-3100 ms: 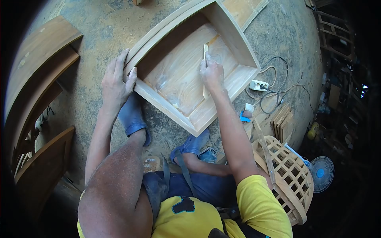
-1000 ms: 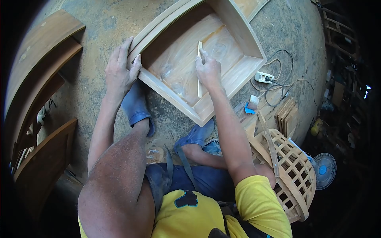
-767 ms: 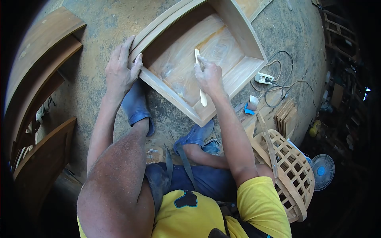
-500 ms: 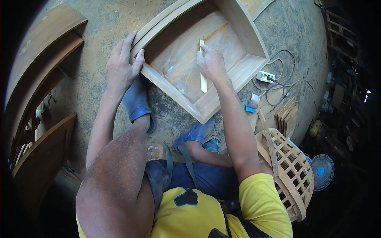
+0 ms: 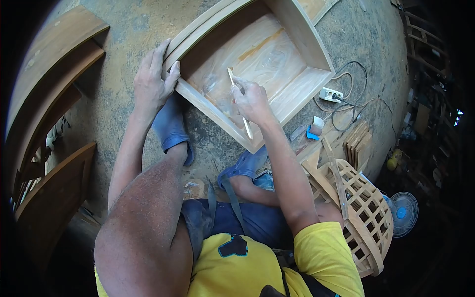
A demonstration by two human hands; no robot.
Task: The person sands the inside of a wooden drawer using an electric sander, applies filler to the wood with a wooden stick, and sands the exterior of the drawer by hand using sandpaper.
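A pale wooden box (image 5: 302,99), open and drawer-like with curved side boards, stands tilted on the floor before me. My left hand (image 5: 155,81) grips its left corner, thumb over the front edge and fingers along the outer side. Inside the box, my right hand (image 5: 252,101) is closed around a thin flat wooden stick (image 5: 248,128), one end of which reaches toward the inner left part of the panel. An orange-brown streak (image 5: 261,44) and whitish smears mark that panel.
A power strip (image 5: 330,94) with cables lies right of the box, near a blue-and-white sandpaper-like piece (image 5: 314,128). A lattice wooden frame (image 5: 368,218) and a fan (image 5: 403,214) are at lower right. Curved wooden pieces (image 5: 59,37) stand at left. My blue shoes (image 5: 170,126) are below the box.
My right hand has moved left and down inside the box with the stick, which now slants more. More of the orange-brown streak shows. The left hand keeps its place.
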